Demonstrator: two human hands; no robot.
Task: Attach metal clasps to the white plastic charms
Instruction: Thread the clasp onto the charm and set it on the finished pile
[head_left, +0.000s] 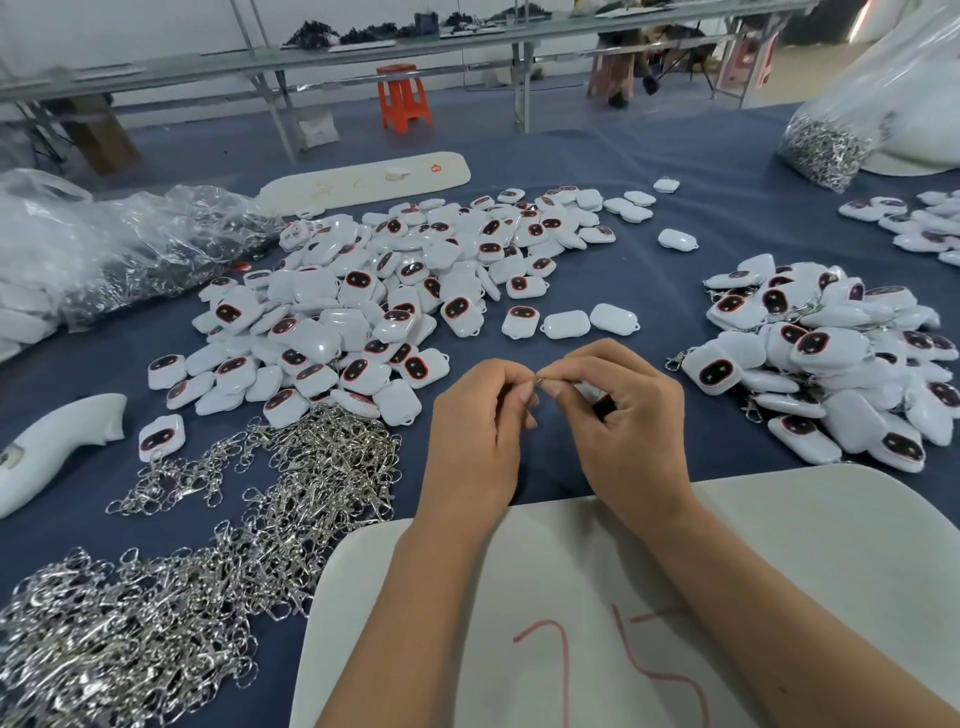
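A small metal clasp ring (540, 382) sat pinched between the fingertips of both hands, held just above the blue table (701, 208). The right hand (618, 415) also curled around a white plastic charm (597, 399), mostly hidden in its palm. The left hand (475, 431) gripped the ring with thumb and forefinger. A heap of loose silver clasps (208, 545) lay to the left, a large spread of white charms (395, 301) lay beyond the hands, and another charm pile (831, 364), some with clasps showing, lay to the right. A pale board (779, 545) with red markings rested beneath the forearms.
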